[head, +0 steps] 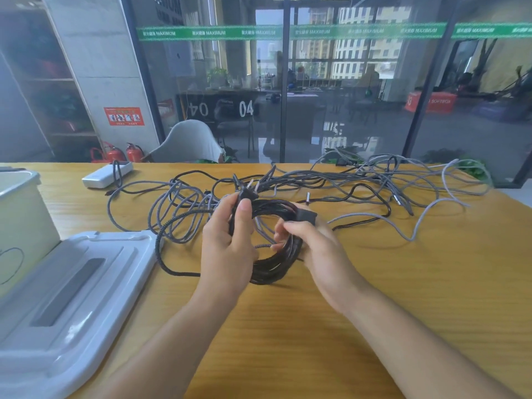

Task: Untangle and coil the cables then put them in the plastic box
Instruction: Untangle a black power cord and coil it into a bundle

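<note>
A coil of black braided cable [273, 266] is held upright over the wooden table [403, 283] between both hands. My left hand [230, 246] grips the coil's left side, thumb up near a black connector block. My right hand [319, 249] holds the coil's right side, fingers curled through the loop, next to a black strap around the strands. Behind them a tangle of grey and black cables [359, 185] spreads across the table. The plastic box [20, 214] stands at the far left, its white lid [77, 289] lying flat beside it.
A white power bank [106, 174] with a short cable lies at the back left of the table. A white chair [190, 145] stands behind the table's far edge, before a glass wall. Bare wood fills the near and right part of the table.
</note>
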Action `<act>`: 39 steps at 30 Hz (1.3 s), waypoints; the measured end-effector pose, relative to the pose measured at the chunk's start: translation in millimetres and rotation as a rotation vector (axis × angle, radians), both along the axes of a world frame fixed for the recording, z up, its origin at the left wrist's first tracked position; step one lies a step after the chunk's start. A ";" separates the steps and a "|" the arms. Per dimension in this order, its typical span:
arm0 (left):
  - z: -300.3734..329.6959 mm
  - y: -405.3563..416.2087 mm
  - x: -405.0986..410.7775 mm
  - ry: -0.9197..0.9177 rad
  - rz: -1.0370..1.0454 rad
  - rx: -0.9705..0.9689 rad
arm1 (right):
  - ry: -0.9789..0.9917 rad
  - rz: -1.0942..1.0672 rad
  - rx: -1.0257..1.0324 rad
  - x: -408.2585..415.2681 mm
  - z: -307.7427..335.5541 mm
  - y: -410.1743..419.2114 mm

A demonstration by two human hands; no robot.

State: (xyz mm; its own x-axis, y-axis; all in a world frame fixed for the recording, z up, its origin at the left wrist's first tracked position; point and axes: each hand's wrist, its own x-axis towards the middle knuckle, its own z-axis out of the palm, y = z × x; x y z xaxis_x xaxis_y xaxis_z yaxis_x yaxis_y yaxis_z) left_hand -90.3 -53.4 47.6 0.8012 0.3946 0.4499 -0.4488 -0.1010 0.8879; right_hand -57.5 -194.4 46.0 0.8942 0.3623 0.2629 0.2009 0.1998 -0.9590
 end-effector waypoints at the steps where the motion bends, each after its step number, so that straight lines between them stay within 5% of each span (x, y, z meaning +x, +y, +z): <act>1: 1.4 3.5 0.6 -0.005 0.015 -0.017 | -0.005 0.000 -0.051 1.5 -0.7 -2.2; 5: 6.0 12.8 1.8 -0.026 0.058 -0.079 | -0.049 -0.119 -0.203 1.7 2.1 -8.5; 15: 16.9 12.6 -2.7 -0.088 0.129 -0.195 | 0.106 -0.322 0.045 -1.5 0.5 5.3; 23: 21.1 10.0 -6.6 -0.031 -0.193 -0.298 | 0.364 -0.285 0.173 2.7 -1.6 2.0; 28: 16.9 9.2 -6.1 0.025 -0.130 -0.276 | 0.266 -0.339 0.246 7.4 3.0 -6.0; 33: 16.7 7.6 -7.6 0.044 -0.131 -0.287 | 0.138 -0.270 -0.001 12.0 -0.4 -7.2; 39: 15.6 9.4 -5.6 0.061 -0.218 -0.294 | 0.159 0.071 -0.167 15.0 -1.9 -16.9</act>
